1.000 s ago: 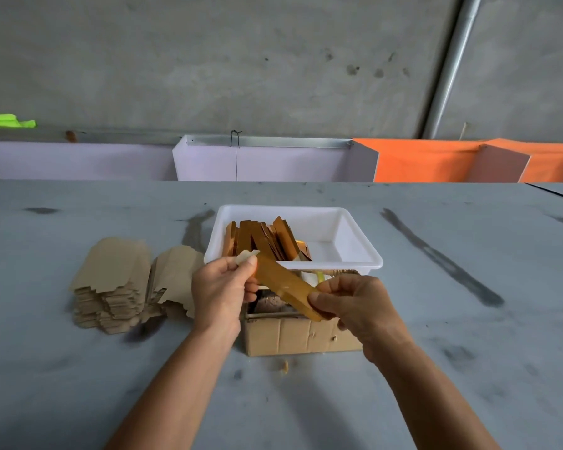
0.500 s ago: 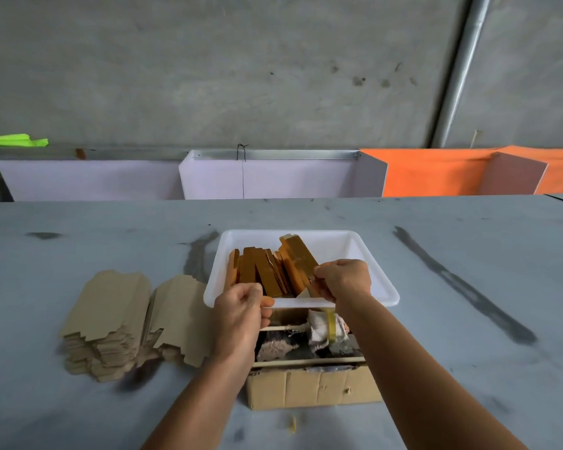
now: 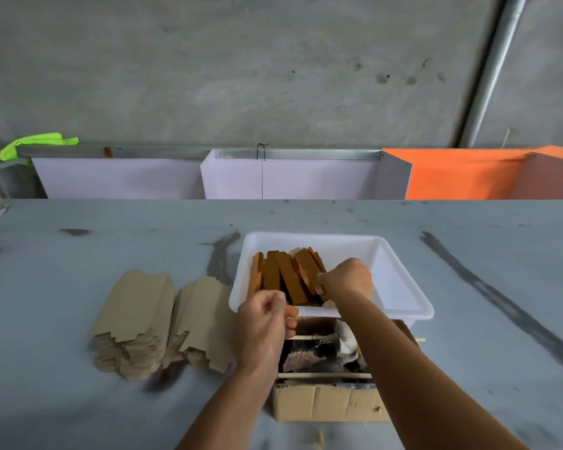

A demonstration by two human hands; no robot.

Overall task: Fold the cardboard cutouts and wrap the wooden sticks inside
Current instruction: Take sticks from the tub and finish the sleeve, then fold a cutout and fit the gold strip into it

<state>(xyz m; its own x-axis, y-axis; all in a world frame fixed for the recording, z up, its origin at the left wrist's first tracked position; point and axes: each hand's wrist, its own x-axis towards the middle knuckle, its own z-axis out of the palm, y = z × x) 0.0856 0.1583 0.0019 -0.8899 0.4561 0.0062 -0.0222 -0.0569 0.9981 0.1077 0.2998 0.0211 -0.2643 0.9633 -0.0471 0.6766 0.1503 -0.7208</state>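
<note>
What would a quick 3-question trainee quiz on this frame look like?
1. True or false: the white tray sits on the cardboard box.
2. The right hand is at: A) the flat cutout stacks B) the wrapped packs in the tray C) the orange bin.
3. Fill in: the flat cardboard cutouts lie to the ____ of the tray.

Key: 1 true; 2 B, at the wrapped packs; 3 left. The left hand hovers at the tray's near rim.
</note>
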